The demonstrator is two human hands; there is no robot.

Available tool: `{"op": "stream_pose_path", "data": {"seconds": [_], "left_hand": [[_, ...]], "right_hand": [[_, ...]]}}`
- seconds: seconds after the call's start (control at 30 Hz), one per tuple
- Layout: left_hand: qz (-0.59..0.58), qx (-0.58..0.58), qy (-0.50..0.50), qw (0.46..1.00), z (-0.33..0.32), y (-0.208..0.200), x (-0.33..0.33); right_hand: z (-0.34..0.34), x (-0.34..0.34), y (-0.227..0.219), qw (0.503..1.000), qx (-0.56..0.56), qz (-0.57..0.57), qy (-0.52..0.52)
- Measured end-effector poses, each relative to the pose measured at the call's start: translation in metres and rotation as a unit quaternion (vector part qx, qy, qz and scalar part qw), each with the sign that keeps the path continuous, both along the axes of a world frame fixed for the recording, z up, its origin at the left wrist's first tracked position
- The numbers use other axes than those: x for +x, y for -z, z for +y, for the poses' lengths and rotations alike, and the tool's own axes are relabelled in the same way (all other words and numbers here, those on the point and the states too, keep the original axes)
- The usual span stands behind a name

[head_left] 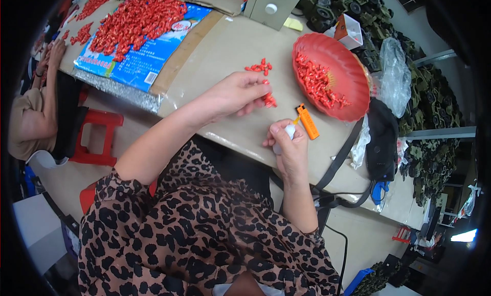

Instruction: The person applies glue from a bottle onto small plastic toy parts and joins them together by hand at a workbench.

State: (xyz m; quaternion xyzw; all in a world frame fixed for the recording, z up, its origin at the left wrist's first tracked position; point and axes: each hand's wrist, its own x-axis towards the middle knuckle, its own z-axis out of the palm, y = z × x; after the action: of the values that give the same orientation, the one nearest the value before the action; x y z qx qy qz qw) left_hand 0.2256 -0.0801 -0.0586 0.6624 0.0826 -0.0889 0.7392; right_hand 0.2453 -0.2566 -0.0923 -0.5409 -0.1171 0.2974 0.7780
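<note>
A big pile of red bits [135, 20] lies on a blue printed bag [148, 55] at the far end of the table [225, 50]. Under the bag is a flat brown card sheet [186, 48]. A grey box [271, 4] with a green light and a white button stands at the back. A small yellow note [293, 23] lies just beside it. A black bag [381, 142] with a long strap sits at the right edge of the table. Next to it is a clear plastic bag [396, 73]. Many dark green toy trucks [429, 107] are heaped on the right. A red stool [97, 135] stands on the floor at the left, near another person [38, 112]
</note>
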Motion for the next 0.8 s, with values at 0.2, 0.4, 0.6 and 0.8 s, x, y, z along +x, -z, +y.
{"op": "stream_pose_path", "data": {"seconds": [0.2, 0.4, 0.6, 0.8], "left_hand": [[-0.208, 0.133, -0.076, 0.966, -0.026, -0.001, 0.084], [-0.248, 0.208, -0.062, 0.944, -0.028, -0.006, 0.107], [-0.182, 0.347, -0.190, 0.900, 0.090, 0.012, 0.124], [-0.245, 0.579, -0.275, 0.727, 0.178, 0.023, 0.174]], "right_hand": [[-0.003, -0.005, 0.000, 0.999, -0.036, -0.034, 0.001], [-0.006, -0.004, 0.005, 0.998, -0.046, -0.040, 0.009], [-0.009, -0.002, 0.000, 0.998, -0.050, -0.023, 0.026], [-0.006, -0.002, -0.005, 0.999, -0.028, 0.014, 0.014]]}}
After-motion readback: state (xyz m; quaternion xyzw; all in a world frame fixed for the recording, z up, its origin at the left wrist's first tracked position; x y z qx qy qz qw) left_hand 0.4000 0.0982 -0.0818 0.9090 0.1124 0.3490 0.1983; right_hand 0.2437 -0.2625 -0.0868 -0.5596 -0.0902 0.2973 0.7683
